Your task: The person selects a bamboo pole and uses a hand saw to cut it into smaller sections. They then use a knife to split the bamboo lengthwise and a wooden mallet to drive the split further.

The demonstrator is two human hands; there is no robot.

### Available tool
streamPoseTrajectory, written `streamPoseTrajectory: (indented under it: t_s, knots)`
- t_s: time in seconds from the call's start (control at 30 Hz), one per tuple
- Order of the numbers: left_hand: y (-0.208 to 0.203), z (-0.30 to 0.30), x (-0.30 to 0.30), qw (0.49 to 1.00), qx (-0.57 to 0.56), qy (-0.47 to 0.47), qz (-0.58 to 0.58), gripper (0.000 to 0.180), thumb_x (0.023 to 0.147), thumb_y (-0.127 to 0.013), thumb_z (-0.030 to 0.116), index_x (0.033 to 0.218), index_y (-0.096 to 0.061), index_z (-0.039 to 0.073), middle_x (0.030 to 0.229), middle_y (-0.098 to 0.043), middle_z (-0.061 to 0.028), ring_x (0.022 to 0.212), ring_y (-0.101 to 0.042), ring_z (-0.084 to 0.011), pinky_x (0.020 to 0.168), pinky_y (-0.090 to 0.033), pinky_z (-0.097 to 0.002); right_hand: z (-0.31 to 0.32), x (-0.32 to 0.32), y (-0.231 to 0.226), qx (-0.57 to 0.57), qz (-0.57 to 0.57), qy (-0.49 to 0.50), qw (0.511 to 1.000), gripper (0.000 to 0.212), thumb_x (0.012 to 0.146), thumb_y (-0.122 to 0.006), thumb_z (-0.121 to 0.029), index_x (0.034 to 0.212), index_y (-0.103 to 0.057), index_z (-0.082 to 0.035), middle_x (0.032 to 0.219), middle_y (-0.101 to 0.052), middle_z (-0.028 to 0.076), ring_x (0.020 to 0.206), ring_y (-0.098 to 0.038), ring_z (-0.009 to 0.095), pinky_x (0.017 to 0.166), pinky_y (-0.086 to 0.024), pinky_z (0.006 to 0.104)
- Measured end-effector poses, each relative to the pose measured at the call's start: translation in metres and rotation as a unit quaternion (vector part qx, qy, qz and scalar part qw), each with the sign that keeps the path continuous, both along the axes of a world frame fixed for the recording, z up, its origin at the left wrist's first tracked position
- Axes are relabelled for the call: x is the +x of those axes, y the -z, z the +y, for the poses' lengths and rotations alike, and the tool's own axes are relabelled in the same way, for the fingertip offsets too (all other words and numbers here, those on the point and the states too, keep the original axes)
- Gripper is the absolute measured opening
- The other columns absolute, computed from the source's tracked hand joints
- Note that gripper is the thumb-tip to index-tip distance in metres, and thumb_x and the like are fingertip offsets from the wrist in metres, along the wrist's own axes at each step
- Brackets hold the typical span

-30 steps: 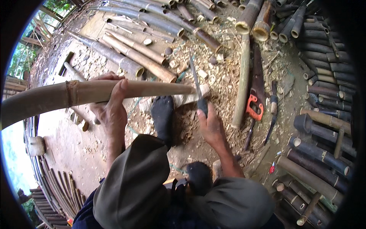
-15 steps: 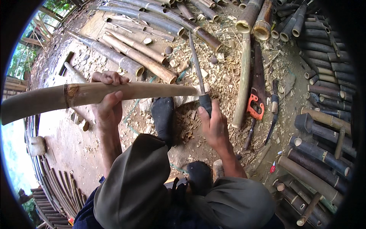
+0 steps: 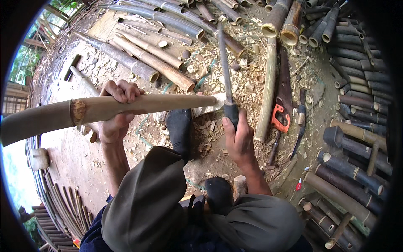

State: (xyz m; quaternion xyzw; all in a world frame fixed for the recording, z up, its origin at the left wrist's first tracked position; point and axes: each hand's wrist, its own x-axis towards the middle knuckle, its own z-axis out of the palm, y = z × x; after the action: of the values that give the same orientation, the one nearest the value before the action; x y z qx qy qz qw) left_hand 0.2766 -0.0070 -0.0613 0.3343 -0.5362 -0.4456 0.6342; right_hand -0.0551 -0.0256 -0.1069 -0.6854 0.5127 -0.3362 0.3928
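My left hand [image 3: 115,105] is closed around a thick, pale bamboo pole [image 3: 168,101], fingers over its upper side and thumb below. The pole runs from the left edge to a tapered end near a pale chopped wood block [image 3: 208,110]. A rough brown node ring [image 3: 78,111] lies left of my hand. My right hand [image 3: 240,136] grips the black handle of a long, narrow grey file-like tool [image 3: 225,63]. Its blade points away from me, just right of the pole's end, apart from the pole's side. Whether it has teeth or an edge cannot be made out.
Wood chips [image 3: 247,84] litter the ground. Bamboo poles [image 3: 142,56] lie at the far side, with stacked dark bamboo [image 3: 357,92] at right. An orange-handled saw [image 3: 282,113] and a sheathless knife-like tool [image 3: 301,113] lie right of my hand. A long-handled mallet [image 3: 79,75] lies left.
The pole's left part has dropped slightly, and its node ring has shifted a little. My right hand and the file-like tool have moved slightly right, the blade turning a little.
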Motion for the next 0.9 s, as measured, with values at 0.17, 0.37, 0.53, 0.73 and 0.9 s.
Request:
streamPoseTrajectory:
  t_s: [0.17,0.37,0.53,0.73,0.9]
  knots:
    - [0.007,-0.009,-0.003,0.999,-0.004,0.034,0.002,0.045,0.074,-0.086,0.022,0.1,-0.049,0.015,0.099,-0.051,-0.0043,0.107,-0.053,-0.0201,0.112,-0.042,-0.0455,-0.009,-0.027,0.107,0.26,0.246,0.0,0.934,0.037,0.108,-0.046,-0.031,0.125,-0.047,0.001,0.082,-0.071,0.026,0.078,-0.075,0.039,0.068,-0.059,0.052]
    - [-0.002,-0.01,0.003,0.998,-0.013,0.054,-0.035,0.043,0.068,-0.087,0.024,0.091,-0.051,0.019,0.088,-0.054,0.0006,0.097,-0.058,-0.0184,0.106,-0.047,-0.0432,-0.007,-0.01,0.01,0.133,0.141,-0.011,0.981,0.038,0.107,-0.052,-0.033,0.124,-0.052,0.0,0.083,-0.069,0.024,0.079,-0.074,0.041,0.067,-0.056,0.0512]
    - [-0.003,-0.02,-0.003,0.993,-0.028,0.104,-0.044,0.039,0.064,-0.084,0.017,0.086,-0.052,0.02,0.082,-0.054,0.0016,0.093,-0.057,-0.0172,0.104,-0.047,-0.0404,-0.001,-0.014,0.059,0.037,0.06,0.0,0.997,0.038,0.107,-0.052,-0.032,0.122,-0.048,0.003,0.076,-0.067,0.018,0.066,-0.072,0.033,0.055,-0.054,0.0464]
    - [-0.028,-0.014,0.001,0.99,-0.022,0.119,-0.067,0.039,0.064,-0.09,0.018,0.081,-0.055,0.02,0.078,-0.058,0.0031,0.088,-0.058,-0.0174,0.101,-0.046,-0.0408,0.011,-0.03,0.104,0.145,0.193,-0.033,0.97,0.042,0.107,-0.05,-0.038,0.124,-0.052,0.001,0.084,-0.069,0.02,0.071,-0.072,0.039,0.058,-0.055,0.0447]
    - [-0.008,-0.015,0.005,0.979,-0.045,0.192,-0.041,0.041,0.059,-0.099,0.02,0.074,-0.061,0.021,0.076,-0.063,0.0045,0.088,-0.059,-0.0164,0.098,-0.046,-0.0393,-0.001,-0.011,-0.007,-0.002,0.031,-0.013,0.999,0.041,0.105,-0.056,-0.038,0.123,-0.053,-0.001,0.082,-0.068,0.024,0.075,-0.072,0.042,0.061,-0.054,0.0465]
